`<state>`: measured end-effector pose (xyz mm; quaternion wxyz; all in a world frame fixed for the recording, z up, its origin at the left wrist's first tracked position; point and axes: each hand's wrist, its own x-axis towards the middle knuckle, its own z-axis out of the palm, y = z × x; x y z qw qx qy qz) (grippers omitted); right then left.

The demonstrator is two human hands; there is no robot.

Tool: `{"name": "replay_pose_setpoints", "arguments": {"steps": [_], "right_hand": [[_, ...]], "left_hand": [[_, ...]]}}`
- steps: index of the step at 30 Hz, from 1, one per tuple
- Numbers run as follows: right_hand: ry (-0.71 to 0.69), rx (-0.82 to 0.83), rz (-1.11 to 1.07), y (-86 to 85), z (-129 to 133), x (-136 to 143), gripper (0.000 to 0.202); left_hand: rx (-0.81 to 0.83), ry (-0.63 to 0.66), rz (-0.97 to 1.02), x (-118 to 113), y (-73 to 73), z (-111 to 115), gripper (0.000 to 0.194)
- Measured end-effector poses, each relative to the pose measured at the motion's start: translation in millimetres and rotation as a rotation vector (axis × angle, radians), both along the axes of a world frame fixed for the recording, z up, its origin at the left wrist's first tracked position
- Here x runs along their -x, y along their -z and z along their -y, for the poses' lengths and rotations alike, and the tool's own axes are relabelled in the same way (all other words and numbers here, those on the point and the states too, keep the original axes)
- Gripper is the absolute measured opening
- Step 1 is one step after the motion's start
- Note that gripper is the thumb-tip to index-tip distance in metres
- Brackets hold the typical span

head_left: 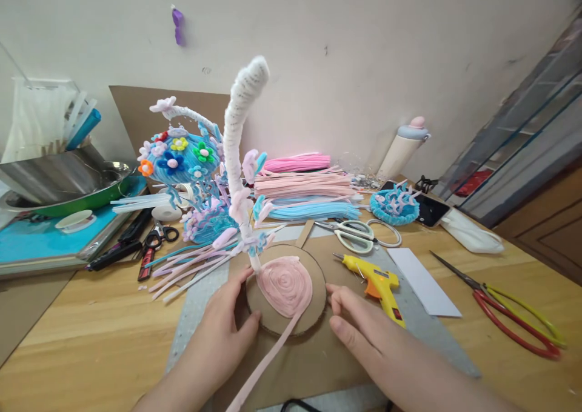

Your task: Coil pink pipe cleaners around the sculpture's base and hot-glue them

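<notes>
A round cardboard disc [318,266] lies before me, with a pink fuzzy strip [285,286] coiled on it in a spiral and its loose tail trailing toward me. From the disc's back left edge rises a white wrapped stem [234,133] with small pink and blue flowers low on it. My left hand [231,318] holds the disc's left edge between spread thumb and fingers. My right hand [359,327] rests at the disc's right edge, its thumb and fingers apart. A yellow glue gun [379,282] lies just beyond my right hand.
Pink and blue stem bundles [304,185] lie at the back, with white-handled scissors [354,236] before them. Red-and-yellow scissors [513,315] and a white card [425,282] are right. A blue flowered umbrella shape [182,157], black scissors [159,236] and a metal bowl [59,172] stand left.
</notes>
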<state>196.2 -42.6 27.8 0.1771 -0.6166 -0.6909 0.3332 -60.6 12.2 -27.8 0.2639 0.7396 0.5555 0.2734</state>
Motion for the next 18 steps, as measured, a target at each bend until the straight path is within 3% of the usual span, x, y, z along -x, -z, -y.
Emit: {"name": "replay_pose_setpoints", "arguments": {"steps": [3, 6, 10, 18], "right_hand": [[0.003, 0.001, -0.047, 4.2, -7.4, 1.2, 0.021], [0.035, -0.128, -0.011, 7.1, -23.3, 2.2, 0.011], [-0.044, -0.317, 0.011, 9.4, -47.0, 15.1, 0.012], [-0.046, -0.293, 0.065, 22.4, -68.5, 42.6, 0.014]], "left_hand": [[-0.002, -0.067, 0.025, -0.1, -7.2, -1.6, 0.039], [0.011, -0.142, 0.036, 1.0, -10.1, -2.7, 0.026], [0.026, -0.15, 0.039, 1.7, -7.7, -3.9, 0.032], [0.019, -0.106, 0.029, 1.6, -8.0, -5.2, 0.033]]}}
